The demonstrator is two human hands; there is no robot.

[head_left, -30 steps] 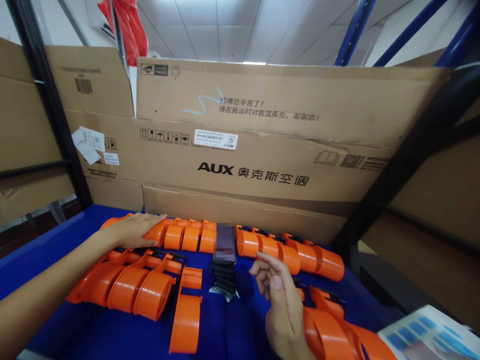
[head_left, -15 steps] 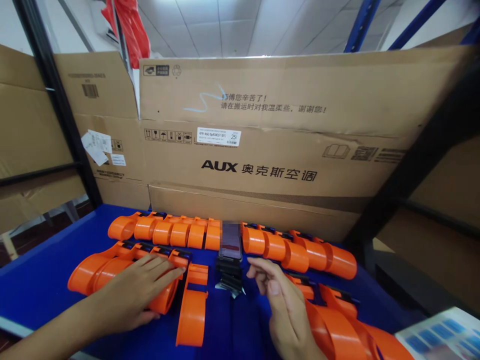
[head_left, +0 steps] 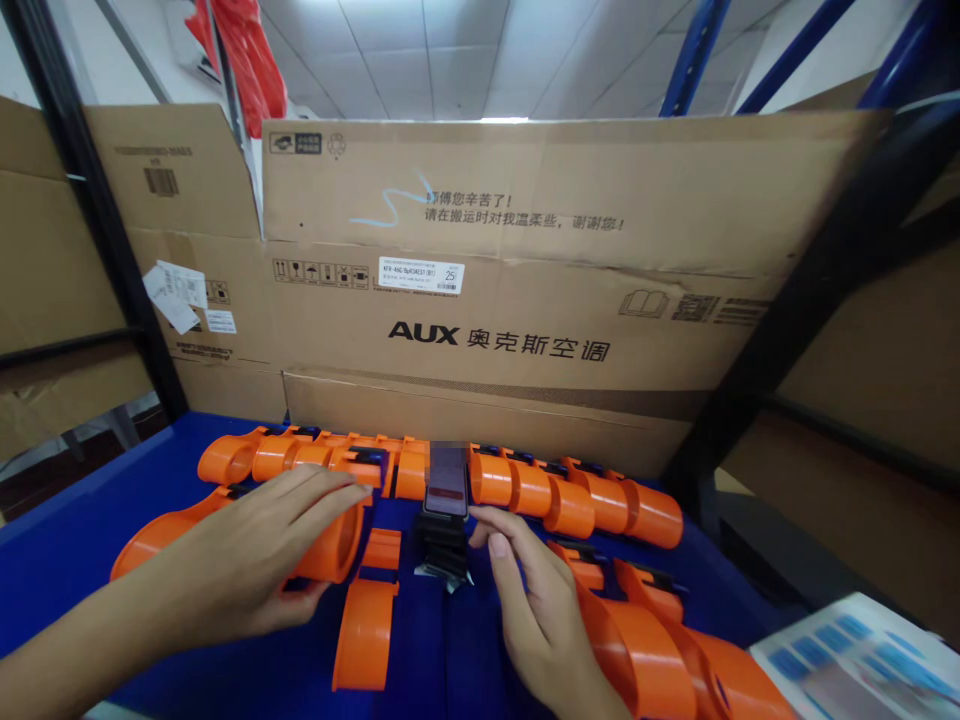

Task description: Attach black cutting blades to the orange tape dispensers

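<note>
Several orange plastic dispenser shells lie on a blue table (head_left: 75, 520). My left hand (head_left: 240, 565) lies over the near-left group, fingers across the top and thumb underneath, closed round one orange shell (head_left: 334, 545). My right hand (head_left: 525, 600) is open, its fingertips touching the right side of a small stack of black parts (head_left: 441, 550). A dark phone-like device (head_left: 447, 480) stands upright behind that stack. One loose orange shell (head_left: 367, 620) lies between my hands. A back row of orange shells (head_left: 540, 490) runs along the cardboard.
A big AUX cardboard box (head_left: 487, 300) walls off the back of the table. More orange shells (head_left: 652, 660) pile up at the near right. A sheet of blue labels (head_left: 847, 660) sits at the right corner. A black rack post (head_left: 787, 310) slants on the right.
My left hand came from the back row to the near-left group and closed over a shell. My right hand reached forward to the black stack.
</note>
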